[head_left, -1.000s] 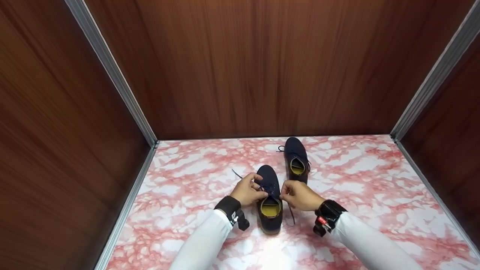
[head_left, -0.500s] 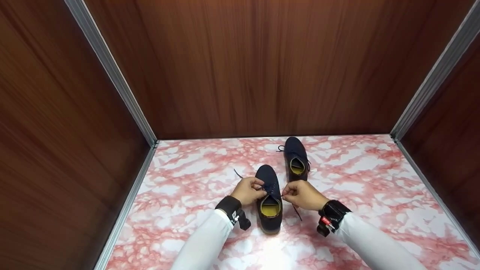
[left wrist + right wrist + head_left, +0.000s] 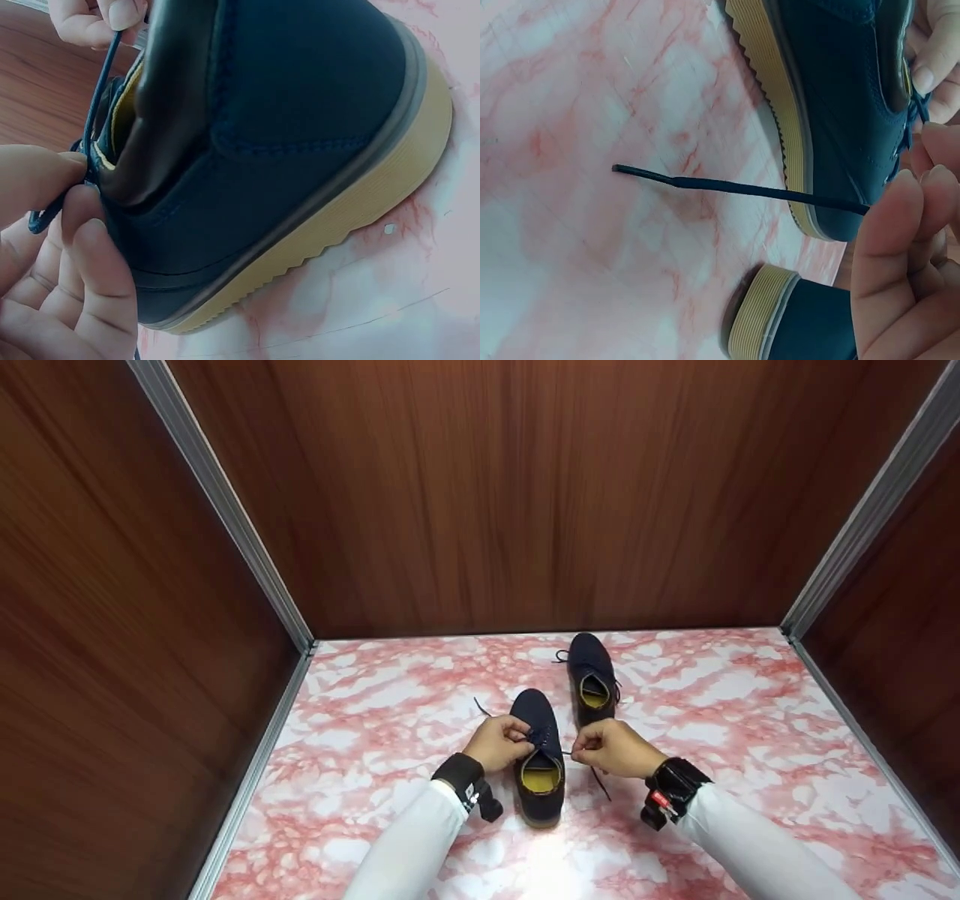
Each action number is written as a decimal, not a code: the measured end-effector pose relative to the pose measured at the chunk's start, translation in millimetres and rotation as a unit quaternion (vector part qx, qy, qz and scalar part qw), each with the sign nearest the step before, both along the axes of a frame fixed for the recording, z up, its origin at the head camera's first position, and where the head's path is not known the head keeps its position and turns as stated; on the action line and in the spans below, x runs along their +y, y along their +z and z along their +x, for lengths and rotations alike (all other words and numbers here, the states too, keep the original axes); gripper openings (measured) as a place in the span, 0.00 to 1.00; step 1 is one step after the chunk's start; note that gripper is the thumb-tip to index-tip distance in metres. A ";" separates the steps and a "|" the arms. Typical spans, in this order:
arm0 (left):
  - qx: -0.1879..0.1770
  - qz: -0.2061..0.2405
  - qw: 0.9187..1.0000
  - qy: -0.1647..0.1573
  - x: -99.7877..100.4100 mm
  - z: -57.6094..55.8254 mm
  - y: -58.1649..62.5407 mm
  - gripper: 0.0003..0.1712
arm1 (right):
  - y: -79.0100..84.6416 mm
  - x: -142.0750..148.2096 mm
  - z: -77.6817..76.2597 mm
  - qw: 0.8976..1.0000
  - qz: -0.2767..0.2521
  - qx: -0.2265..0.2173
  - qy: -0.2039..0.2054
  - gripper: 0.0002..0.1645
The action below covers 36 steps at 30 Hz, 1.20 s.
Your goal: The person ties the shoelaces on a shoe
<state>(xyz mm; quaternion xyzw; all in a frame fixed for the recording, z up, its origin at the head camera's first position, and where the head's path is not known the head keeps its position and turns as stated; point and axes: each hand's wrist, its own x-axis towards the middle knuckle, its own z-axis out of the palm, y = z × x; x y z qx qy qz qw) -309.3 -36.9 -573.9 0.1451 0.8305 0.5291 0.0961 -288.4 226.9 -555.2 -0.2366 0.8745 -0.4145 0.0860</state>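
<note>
A dark navy lace-up shoe (image 3: 541, 808) with a yellow insole stands on the patterned surface, toe pointing away. At its lacing my left hand (image 3: 495, 744) pinches the shoelace between thumb and finger; a small lace loop (image 3: 46, 217) sticks out beside the fingertips in the left wrist view. Off the shoe's right side, my right hand (image 3: 616, 748) pinches another stretch of lace, drawn straight between the two hands. From the right fingers a loose lace end (image 3: 742, 187) with a dark tip hangs free. Those fingers partly hide the lace they grip.
A matching shoe (image 3: 589, 656) with a tied lace stands farther back on the right, partly behind my right hand. Brown wood-grain panels (image 3: 480, 495) with grey metal edging enclose the red-and-white marbled surface (image 3: 375, 765) at the back and sides.
My right hand has moved right, away from the shoe, lengthening the lace between the hands. The loose end below it has swung right. My left hand has hardly shifted.
</note>
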 end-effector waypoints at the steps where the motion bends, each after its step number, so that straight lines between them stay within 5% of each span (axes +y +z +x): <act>1: 0.000 -0.003 1.000 -0.002 -0.1 0.2 0.1 0.16 | 0.2 1.0 0.1 1.000 0.000 0.002 0.000 0.04; 13: 0.005 -0.007 1.000 -0.003 -0.2 0.8 -1.6 0.11 | 3.3 -0.4 -5.0 1.000 -0.009 0.018 -0.014 0.04; 22: 0.011 -0.008 1.000 0.002 2.2 3.2 0.4 0.08 | 3.4 -22.0 -12.8 0.996 0.000 0.069 -0.049 0.07; 36: -0.010 0.029 0.999 0.009 4.2 6.2 -0.7 0.08 | 9.1 -38.6 -18.4 0.993 0.055 0.052 -0.086 0.11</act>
